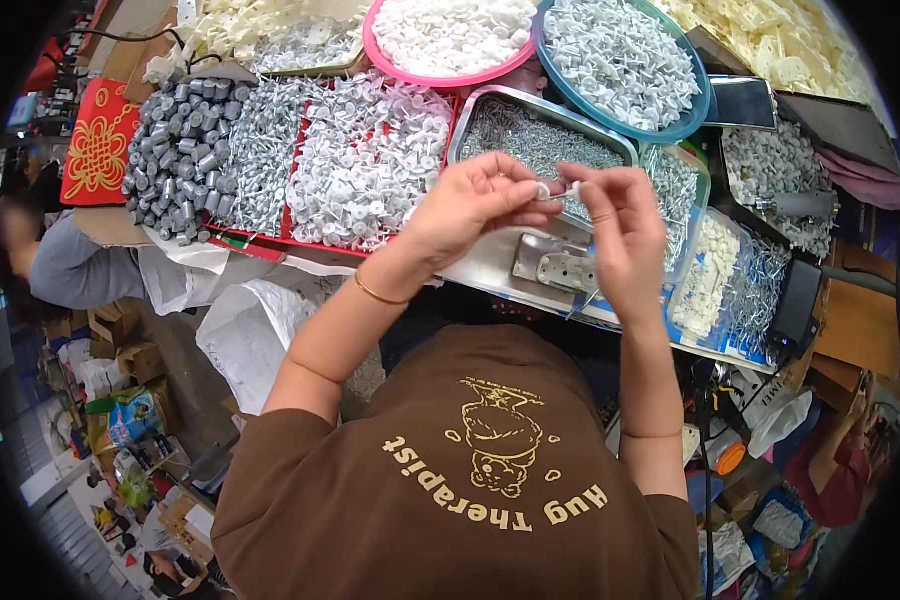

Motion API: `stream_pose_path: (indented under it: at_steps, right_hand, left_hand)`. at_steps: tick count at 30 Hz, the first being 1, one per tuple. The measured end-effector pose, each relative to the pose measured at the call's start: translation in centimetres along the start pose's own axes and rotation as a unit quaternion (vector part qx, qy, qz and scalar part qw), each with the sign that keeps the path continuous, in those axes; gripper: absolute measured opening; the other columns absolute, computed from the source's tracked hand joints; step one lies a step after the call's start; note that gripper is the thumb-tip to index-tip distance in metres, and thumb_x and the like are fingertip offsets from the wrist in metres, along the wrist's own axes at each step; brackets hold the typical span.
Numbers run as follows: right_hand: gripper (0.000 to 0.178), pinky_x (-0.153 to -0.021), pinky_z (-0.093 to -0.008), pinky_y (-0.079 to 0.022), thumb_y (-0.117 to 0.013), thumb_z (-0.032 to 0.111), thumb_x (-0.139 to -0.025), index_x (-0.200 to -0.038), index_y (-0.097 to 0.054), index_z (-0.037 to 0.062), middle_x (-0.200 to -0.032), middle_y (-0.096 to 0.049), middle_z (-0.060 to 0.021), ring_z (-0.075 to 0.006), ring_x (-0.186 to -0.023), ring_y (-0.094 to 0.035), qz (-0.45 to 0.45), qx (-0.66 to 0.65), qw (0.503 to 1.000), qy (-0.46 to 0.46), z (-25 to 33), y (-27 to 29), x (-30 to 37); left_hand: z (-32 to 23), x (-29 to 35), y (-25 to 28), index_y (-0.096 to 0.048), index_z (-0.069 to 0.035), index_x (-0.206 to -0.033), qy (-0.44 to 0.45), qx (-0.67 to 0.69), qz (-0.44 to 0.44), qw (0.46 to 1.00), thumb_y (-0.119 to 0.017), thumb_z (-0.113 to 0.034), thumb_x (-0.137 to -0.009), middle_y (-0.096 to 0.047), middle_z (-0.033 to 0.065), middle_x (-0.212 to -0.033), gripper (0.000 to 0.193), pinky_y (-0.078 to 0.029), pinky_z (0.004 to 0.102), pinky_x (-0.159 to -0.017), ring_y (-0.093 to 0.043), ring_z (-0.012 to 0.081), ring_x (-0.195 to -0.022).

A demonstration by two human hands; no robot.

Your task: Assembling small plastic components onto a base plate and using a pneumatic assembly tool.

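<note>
My left hand [478,203] is closed in a pinch on a small white round plastic piece [543,190], which seems to have a thin metal pin. Close against it, my right hand [625,225] pinches another small white piece [574,189] between thumb and fingertips. The two pieces meet or nearly meet; my fingers partly hide them. Both hands are raised above a metal tray [453,150] of small metal parts. Below them on the worktop lies a metal fixture with a pale, holed plate [566,270].
Left are red trays of white-headed pins [370,165] and grey cylinders [185,150]. A pink basin [448,80] and teal basin [705,100] stand behind, beside a phone [742,102]. Clear bins [705,285] and a black device [798,310] are right. Other people sit at both sides.
</note>
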State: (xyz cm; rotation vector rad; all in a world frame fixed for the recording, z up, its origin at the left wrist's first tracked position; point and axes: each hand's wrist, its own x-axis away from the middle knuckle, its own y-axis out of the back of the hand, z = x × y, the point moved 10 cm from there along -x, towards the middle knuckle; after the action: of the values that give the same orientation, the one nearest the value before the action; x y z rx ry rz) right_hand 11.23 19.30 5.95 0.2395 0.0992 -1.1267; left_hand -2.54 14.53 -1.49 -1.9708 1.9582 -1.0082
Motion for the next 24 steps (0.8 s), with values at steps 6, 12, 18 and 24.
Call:
stream_pose_path:
  at_steps: [6,12,18,24]
  right_hand:
    - [0.008,-0.073,-0.0289,-0.055,-0.057,0.005,-0.101,-0.104,-0.054,-0.0008,-0.103,-0.074,-0.0155,-0.0179,-0.082,-0.071,-0.009,0.004,1.0,-0.008,-1.4,-1.0,1.4]
    - [0.005,-0.081,-0.0277,-0.053,-0.058,0.003,-0.099,-0.101,-0.055,-0.0006,-0.103,-0.074,-0.0164,-0.0155,-0.087,-0.069,0.046,0.114,0.99,0.071,1.2,-2.7,1.3]
    - [0.017,-0.067,-0.0299,-0.052,-0.07,0.016,-0.092,-0.102,-0.069,0.0017,-0.081,-0.071,-0.0103,-0.0176,-0.071,-0.068,0.094,0.192,0.976,-0.044,-2.8,-2.5,-3.9]
    - [0.023,-0.065,-0.0474,-0.052,-0.072,0.029,-0.089,-0.089,-0.067,0.0065,-0.077,-0.071,-0.0146,-0.0377,-0.074,-0.068,0.099,0.437,0.893,0.052,-6.9,-5.4,-8.1]
  left_hand:
    - [2.5,0.8,0.4,-0.061,-0.001,-0.119,0.053,0.066,0.006,0.996,-0.064,-0.009,-0.099,-0.069,0.0081,-0.107,0.022,-0.061,0.029,-0.087,-0.071,0.0181,-0.1]
    - [4.0,0.6,1.5,-0.063,-0.003,-0.115,0.04,0.189,0.057,0.979,-0.065,-0.012,-0.099,-0.07,0.006,-0.104,0.018,-0.061,0.0271,-0.083,-0.071,0.014,-0.093]
    - [0.6,1.8,3.1,-0.07,0.002,-0.104,-0.058,0.034,-0.098,0.993,-0.068,-0.004,-0.095,-0.074,0.0118,-0.101,0.011,-0.06,0.0275,-0.084,-0.072,0.0162,-0.09]
    - [-0.6,3.7,-3.3,-0.074,0.001,-0.09,-0.242,-0.407,-0.017,0.881,-0.076,-0.003,-0.083,-0.077,0.0094,-0.092,0.008,-0.057,0.0289,-0.075,-0.072,0.0136,-0.082]
